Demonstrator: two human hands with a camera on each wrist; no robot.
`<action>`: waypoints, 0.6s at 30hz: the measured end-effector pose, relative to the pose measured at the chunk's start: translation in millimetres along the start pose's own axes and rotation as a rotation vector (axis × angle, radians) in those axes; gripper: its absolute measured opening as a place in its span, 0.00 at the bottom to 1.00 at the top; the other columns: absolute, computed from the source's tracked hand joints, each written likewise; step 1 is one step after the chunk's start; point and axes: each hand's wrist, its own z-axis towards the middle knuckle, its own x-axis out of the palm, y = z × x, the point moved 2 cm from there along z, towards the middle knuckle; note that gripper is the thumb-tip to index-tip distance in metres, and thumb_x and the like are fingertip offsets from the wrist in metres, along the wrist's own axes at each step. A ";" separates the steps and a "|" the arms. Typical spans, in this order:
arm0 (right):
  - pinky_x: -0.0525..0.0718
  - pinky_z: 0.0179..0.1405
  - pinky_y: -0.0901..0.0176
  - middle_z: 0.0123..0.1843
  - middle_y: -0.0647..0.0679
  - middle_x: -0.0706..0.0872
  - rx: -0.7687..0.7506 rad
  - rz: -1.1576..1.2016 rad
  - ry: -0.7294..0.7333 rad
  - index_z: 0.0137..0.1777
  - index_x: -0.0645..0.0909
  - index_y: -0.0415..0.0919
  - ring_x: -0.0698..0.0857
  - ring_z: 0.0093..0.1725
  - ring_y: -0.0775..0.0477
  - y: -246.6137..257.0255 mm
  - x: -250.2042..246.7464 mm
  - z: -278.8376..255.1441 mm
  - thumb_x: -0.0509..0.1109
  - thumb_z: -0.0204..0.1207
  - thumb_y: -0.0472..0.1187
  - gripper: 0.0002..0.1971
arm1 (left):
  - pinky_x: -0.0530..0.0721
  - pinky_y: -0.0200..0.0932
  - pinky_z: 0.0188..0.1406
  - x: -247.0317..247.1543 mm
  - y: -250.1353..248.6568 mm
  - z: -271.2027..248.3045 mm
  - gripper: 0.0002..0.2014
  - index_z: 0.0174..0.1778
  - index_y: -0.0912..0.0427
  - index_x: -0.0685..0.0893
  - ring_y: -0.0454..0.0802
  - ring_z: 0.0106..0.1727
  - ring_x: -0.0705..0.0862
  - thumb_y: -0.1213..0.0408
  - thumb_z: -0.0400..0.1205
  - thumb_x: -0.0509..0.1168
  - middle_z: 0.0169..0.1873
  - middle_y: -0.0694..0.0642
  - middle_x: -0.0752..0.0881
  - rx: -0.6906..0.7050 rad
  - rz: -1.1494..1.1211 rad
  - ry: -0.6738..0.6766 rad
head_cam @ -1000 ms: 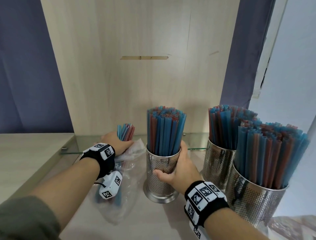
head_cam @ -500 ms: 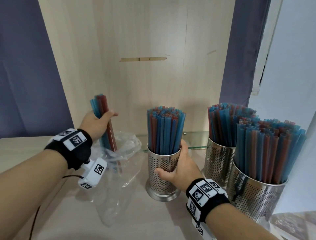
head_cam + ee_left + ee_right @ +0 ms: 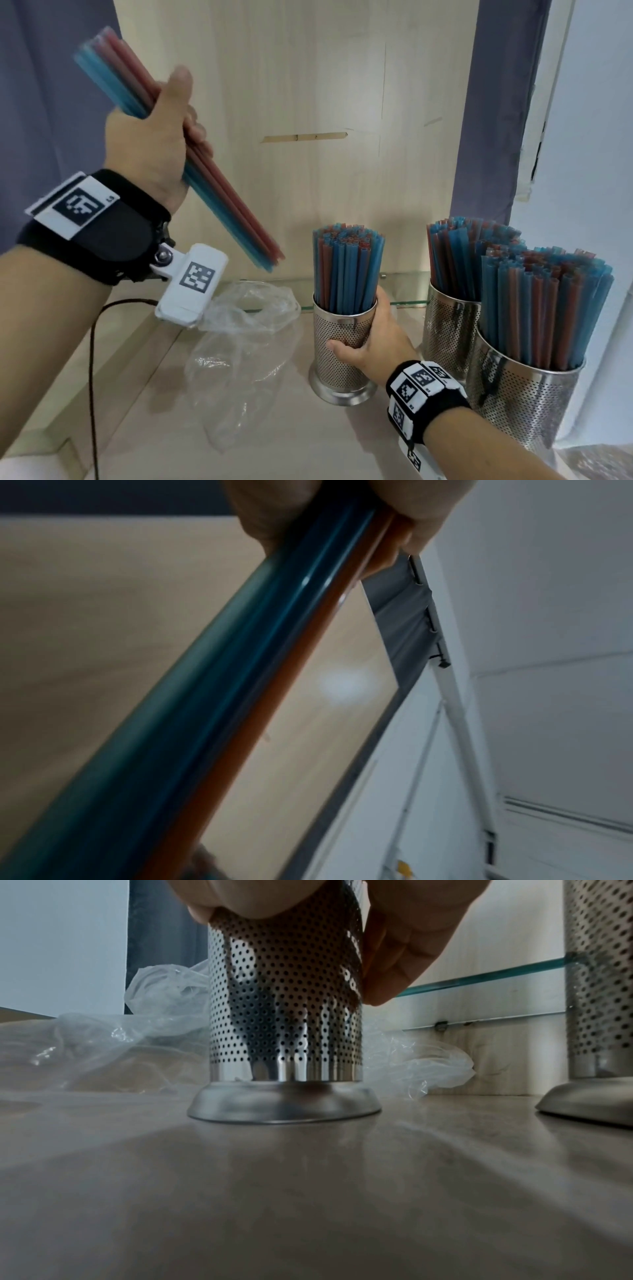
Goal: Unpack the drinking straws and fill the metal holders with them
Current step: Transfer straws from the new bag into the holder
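My left hand (image 3: 161, 137) is raised high at the left and grips a small bundle of blue and red straws (image 3: 219, 192) that slants down to the right; the bundle (image 3: 212, 696) fills the left wrist view. My right hand (image 3: 373, 339) grips the middle perforated metal holder (image 3: 339, 363), which stands upright on the table packed with straws (image 3: 346, 270). In the right wrist view the fingers wrap the holder (image 3: 284, 1010) near its top. The clear plastic bag (image 3: 239, 346) lies crumpled and empty-looking left of this holder.
Two more metal holders (image 3: 452, 335) (image 3: 524, 404) full of straws stand at the right. A glass shelf edge (image 3: 407, 298) runs along the wooden back panel (image 3: 308, 85). A dark cable (image 3: 92, 377) hangs by the table's left edge.
My left hand has pulled the straw bundle out of the bag and lifted it high to the left, tilting it. My right hand has kept its grip on the middle holder.
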 end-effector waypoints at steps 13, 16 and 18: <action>0.78 0.60 0.66 0.51 0.74 0.69 -0.009 -0.036 -0.058 0.80 0.56 0.54 0.80 0.60 0.57 4.4 -7.3 -6.1 0.87 0.57 0.57 0.55 | 0.75 0.41 0.26 66.9 50.5 -76.1 0.16 0.32 0.53 0.71 0.43 0.18 0.71 0.62 0.83 0.69 0.16 0.46 0.72 -0.234 -0.087 0.027; 0.75 0.61 0.68 0.52 0.72 0.70 -0.007 -0.006 -0.065 0.80 0.56 0.53 0.79 0.61 0.57 3.8 -7.0 -6.4 0.87 0.57 0.55 0.56 | 0.76 0.41 0.27 71.5 56.5 -85.3 0.16 0.32 0.53 0.72 0.43 0.19 0.72 0.62 0.82 0.70 0.16 0.45 0.73 -0.205 -0.068 0.027; 0.77 0.62 0.67 0.54 0.71 0.71 -0.014 0.019 -0.066 0.80 0.55 0.54 0.80 0.64 0.55 2.1 -5.9 -5.9 0.87 0.56 0.55 0.56 | 0.78 0.40 0.27 70.8 59.3 -89.2 0.14 0.33 0.53 0.74 0.44 0.20 0.74 0.61 0.82 0.70 0.17 0.47 0.75 -0.109 0.049 0.058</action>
